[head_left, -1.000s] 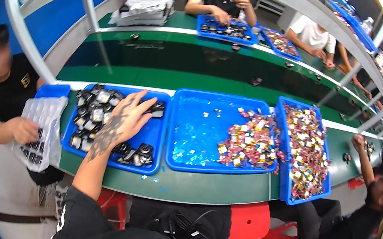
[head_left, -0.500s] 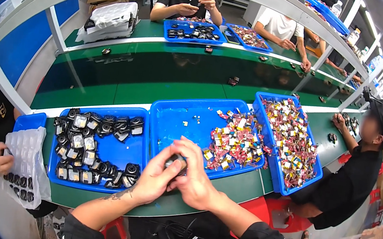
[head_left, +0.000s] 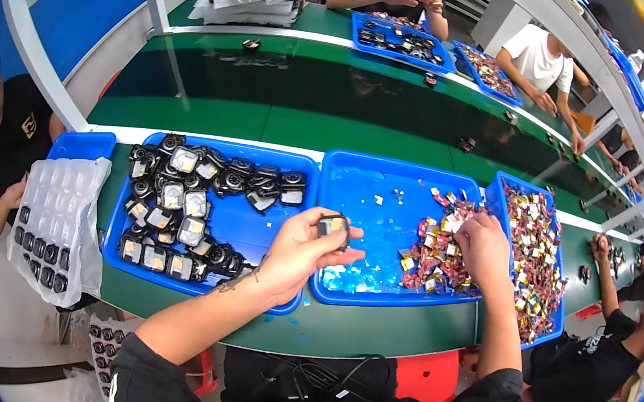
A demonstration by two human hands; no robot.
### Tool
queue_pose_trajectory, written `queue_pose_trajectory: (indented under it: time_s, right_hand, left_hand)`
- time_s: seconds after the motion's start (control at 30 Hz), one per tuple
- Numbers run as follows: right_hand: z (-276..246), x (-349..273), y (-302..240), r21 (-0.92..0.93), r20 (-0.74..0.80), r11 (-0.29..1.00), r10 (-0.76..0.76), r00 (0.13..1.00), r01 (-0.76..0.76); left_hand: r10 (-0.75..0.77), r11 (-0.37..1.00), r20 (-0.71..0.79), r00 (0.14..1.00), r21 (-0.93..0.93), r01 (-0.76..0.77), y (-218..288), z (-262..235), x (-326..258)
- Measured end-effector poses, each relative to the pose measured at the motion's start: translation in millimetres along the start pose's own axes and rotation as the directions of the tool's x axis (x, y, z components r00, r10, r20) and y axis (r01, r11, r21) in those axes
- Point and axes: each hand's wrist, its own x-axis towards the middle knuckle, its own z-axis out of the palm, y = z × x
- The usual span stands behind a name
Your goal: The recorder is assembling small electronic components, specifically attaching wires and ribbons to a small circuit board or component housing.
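My left hand (head_left: 292,248) grips a small black camera-like housing (head_left: 332,229) with a grey face, held above the gap between two blue trays. My right hand (head_left: 486,253) is down at the heap of small parts with red wires and white and yellow pieces (head_left: 431,257) in the middle blue tray (head_left: 365,244). Its fingers are bent together over the heap; whatever lies between the fingertips is hidden. Left of my left hand, the left blue tray (head_left: 232,225) holds rows of similar black housings (head_left: 195,204).
A third blue tray (head_left: 560,325), full of wired parts, stands at the right. Beyond the trays runs a green conveyor surface (head_left: 307,129) with scattered small pieces. A person at the left handles a white moulded sheet (head_left: 68,190). Other people sit opposite and at the right. Metal frame bars cross overhead.
My hands were together around the object; now they are apart. My left hand keeps the housing, while the right has moved right to the parts heap. The view has shifted.
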Motion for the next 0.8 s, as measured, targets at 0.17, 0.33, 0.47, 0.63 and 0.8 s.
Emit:
queue_pose_trajectory:
  time_s: [0.17, 0.33, 0.47, 0.63, 0.8]
  right_hand:
    - [0.9, 0.5, 7.2, 0.134, 0.127, 0.987, 0.071, 0.989, -0.088]
    - [-3.7, -4.6, 11.9, 0.179, 0.13, 0.977, 0.092, 0.987, -0.115]
    - [-12.4, -5.3, -0.1, 0.392, -0.089, 0.917, 0.115, 0.989, -0.072]
    - [-10.2, -11.2, 3.7, 0.602, -0.058, 0.779, 0.259, 0.964, -0.174]
    - [-25.0, -9.5, 7.1, 0.465, -0.08, 0.88, 0.149, 0.986, -0.095]
  left_hand:
    - [0.054, 0.98, -0.025, 0.998, 0.194, -0.049, 0.0, -5.1, -3.0]
    - [0.047, 0.972, 0.012, 0.999, 0.228, -0.048, -1.6, -0.6, -5.2]
    - [0.053, 0.967, 0.015, 0.998, 0.247, -0.055, -1.6, 0.0, -6.5]
    - [0.126, 0.863, 0.042, 0.991, 0.489, -0.13, 8.2, 8.8, -10.2]
    - [0.195, 0.695, 0.162, 0.967, 0.673, -0.253, 14.1, 11.0, -7.4]
